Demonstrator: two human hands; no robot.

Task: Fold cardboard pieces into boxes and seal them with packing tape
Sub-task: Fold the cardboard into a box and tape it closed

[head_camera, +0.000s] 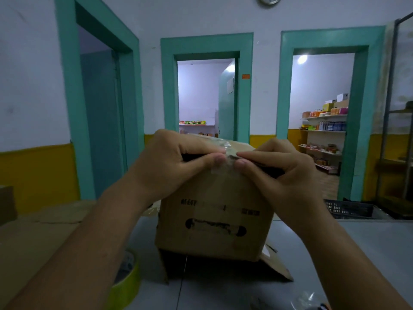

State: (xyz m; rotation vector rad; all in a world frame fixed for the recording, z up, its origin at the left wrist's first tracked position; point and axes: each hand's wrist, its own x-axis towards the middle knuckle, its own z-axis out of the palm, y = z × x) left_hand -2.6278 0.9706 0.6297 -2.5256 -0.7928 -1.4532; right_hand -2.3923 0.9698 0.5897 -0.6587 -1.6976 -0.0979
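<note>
A brown cardboard box (pixel 214 222) with black print stands tilted on the grey table (pixel 368 247), its lower flaps splayed out. A strip of clear packing tape (pixel 225 153) runs over its top near edge. My left hand (pixel 172 162) and my right hand (pixel 283 168) sit on that edge, thumbs and forefingers pinching the tape from either side, fingertips almost touching. A roll of tape with a yellow-green rim (pixel 127 278) lies on the table under my left forearm, partly hidden.
Flat cardboard sheets (pixel 55 218) lie on the table's left side. A dark plastic crate (pixel 348 209) sits beyond the table's far right edge. Crumpled clear tape (pixel 308 298) lies at the near right. Three teal-framed doorways stand behind.
</note>
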